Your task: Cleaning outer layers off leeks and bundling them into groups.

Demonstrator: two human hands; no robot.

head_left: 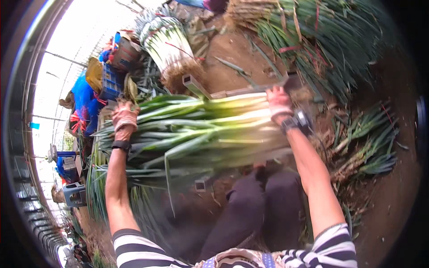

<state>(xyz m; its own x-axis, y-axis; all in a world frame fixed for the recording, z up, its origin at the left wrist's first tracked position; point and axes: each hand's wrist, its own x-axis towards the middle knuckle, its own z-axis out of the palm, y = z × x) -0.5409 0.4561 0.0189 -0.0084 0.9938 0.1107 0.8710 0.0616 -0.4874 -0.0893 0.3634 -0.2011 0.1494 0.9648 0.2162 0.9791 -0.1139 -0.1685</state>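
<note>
From my remote view, nearest me are the striped sleeves (143, 250) and dark trousers (241, 210) of the person wearing the camera. Just beyond the knees, a square tube end marks the near edge of a metal frame (195, 85). A thick layer of long green onions (214, 127) lies across this frame, leaves toward its left end and pale stems toward its right; the near stems are blurred. Some leaves droop past the near edge.

I see both arms reaching out over the layer. The left hand (125, 117), with a dark band at its wrist, rests on the leaves toward the left end, fingers bent forward. The right hand (279, 103), with a watch (290, 124) at its wrist, lies on the pale stems by the far right corner. I cannot tell whether either hand pinches any stalks or only presses on them.

Past the right end, a smaller heap of green onions (371, 143) lies on the ground (384, 201). Beyond the left end I make out a blue crate (111, 80). Past the far edge are a red-tied bundle (167, 44) and, farther right, a large dark-green pile (321, 40).
</note>
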